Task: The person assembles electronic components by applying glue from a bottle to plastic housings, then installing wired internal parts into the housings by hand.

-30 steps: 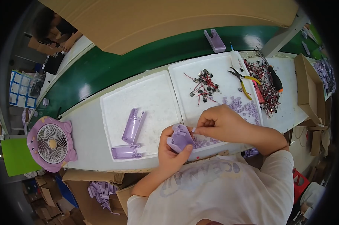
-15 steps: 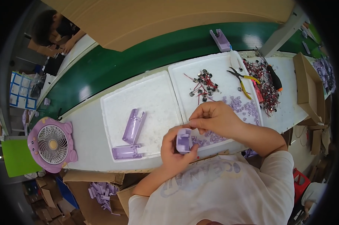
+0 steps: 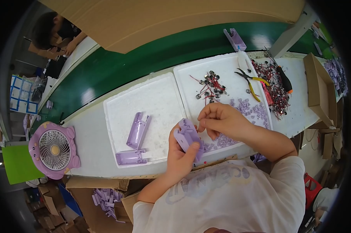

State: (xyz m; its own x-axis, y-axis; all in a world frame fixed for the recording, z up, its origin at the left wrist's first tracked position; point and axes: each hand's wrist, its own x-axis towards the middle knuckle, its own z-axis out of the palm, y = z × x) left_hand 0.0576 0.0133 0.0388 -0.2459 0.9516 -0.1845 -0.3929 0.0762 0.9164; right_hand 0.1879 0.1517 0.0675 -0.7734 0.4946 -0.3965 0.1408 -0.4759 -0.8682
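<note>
Where fingers [image 3: 200, 123] pinch, small part hidden — purple housing [image 3: 187, 135] half-covered

The right hand [image 3: 222, 118] lifted slightly off the purple plastic housing [image 3: 188, 136]; the left hand [image 3: 181, 153] turned that housing more upright; the purple case on the green belt [image 3: 234, 39] drifted rightward.

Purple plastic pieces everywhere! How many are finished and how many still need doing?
Two purple shells lie on the left foam tray, apparently set aside; I cannot tell whether they are finished. In hand: the left hand grips one purple shell while the right hand pinches at its top edge. Left: a heap of small purple bits and wired parts on the right tray, so plenty probably remains.
</note>
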